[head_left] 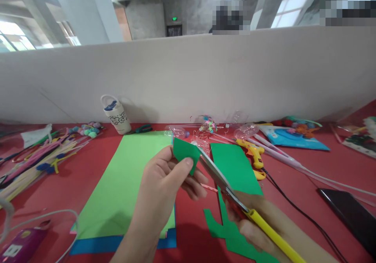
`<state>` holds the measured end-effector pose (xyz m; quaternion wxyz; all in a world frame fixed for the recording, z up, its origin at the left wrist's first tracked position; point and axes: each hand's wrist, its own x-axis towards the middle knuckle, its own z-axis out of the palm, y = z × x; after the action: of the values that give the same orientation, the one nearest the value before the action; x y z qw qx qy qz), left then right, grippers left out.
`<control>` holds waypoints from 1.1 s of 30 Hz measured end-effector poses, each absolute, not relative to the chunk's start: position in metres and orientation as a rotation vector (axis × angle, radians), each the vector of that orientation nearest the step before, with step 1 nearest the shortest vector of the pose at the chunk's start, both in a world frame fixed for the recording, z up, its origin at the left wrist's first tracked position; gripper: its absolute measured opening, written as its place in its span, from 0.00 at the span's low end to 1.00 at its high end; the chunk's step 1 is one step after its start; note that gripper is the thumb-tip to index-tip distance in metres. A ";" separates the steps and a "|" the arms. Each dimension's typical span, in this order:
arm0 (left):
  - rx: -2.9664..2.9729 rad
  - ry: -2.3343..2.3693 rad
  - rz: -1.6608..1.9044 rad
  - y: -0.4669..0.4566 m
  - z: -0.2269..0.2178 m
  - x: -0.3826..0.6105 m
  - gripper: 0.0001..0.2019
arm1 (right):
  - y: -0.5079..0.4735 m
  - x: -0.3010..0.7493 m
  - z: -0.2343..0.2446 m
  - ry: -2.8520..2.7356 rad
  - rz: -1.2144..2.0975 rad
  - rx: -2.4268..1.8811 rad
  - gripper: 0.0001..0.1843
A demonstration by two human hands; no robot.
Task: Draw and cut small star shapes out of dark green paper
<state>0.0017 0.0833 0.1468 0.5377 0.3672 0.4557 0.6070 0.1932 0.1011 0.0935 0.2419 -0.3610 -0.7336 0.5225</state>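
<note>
Scissors [223, 183] in right hand [253, 232], green scrap [182, 151] in left hand [163, 185], cup [117, 118] beyond

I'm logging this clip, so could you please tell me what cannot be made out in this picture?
Head view: right hand, partly behind the scissors and cut off by the bottom edge.
Head view: green paper piece, corner covered by the left hand's thumb.
Head view: phone, cut off by the right edge.

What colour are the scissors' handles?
The scissors' handles are yellow, clearest in the head view.
</note>
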 end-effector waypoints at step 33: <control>0.883 1.120 1.407 0.084 0.147 0.008 0.03 | 0.098 0.188 0.099 -2.072 1.374 -1.055 0.33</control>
<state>0.0076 0.0836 0.1467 0.5388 0.3711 0.4710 0.5917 0.1881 0.0981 0.0993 0.2184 -0.3813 -0.7486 0.4965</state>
